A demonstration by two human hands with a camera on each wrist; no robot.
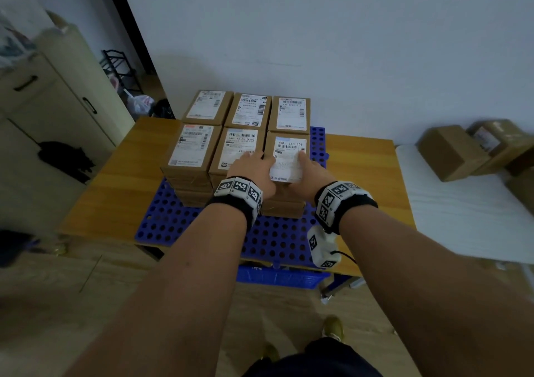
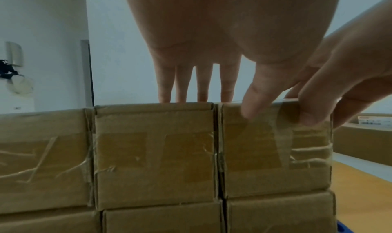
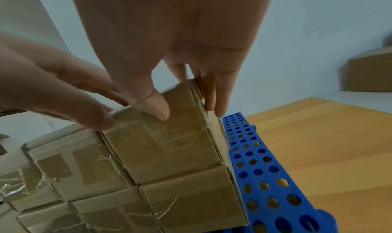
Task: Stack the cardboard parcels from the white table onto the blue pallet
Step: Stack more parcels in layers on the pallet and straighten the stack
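Note:
Cardboard parcels with white labels stand in a two-by-three block of stacks on the blue pallet [image 1: 274, 241] [image 3: 254, 161]. Both hands are on the top parcel [image 1: 289, 148] [image 2: 265, 152] [image 3: 165, 144] of the front right stack, which sits level with its neighbours. My left hand [image 1: 260, 160] [image 2: 219, 106] lays straight fingers over the top of the middle front parcel [image 1: 239, 145] [image 2: 152, 152], its thumb on the right parcel's near face. My right hand [image 1: 307, 161] [image 3: 187, 109] presses its thumb on that near face and straight fingers down the parcel's right side.
The pallet lies on a wooden table [image 1: 115, 189], with a blue crate [image 1: 277, 278] beneath. More parcels [image 1: 450, 151] sit on the white table [image 1: 462, 217] at the right. A cream cabinet [image 1: 57, 102] stands at the left.

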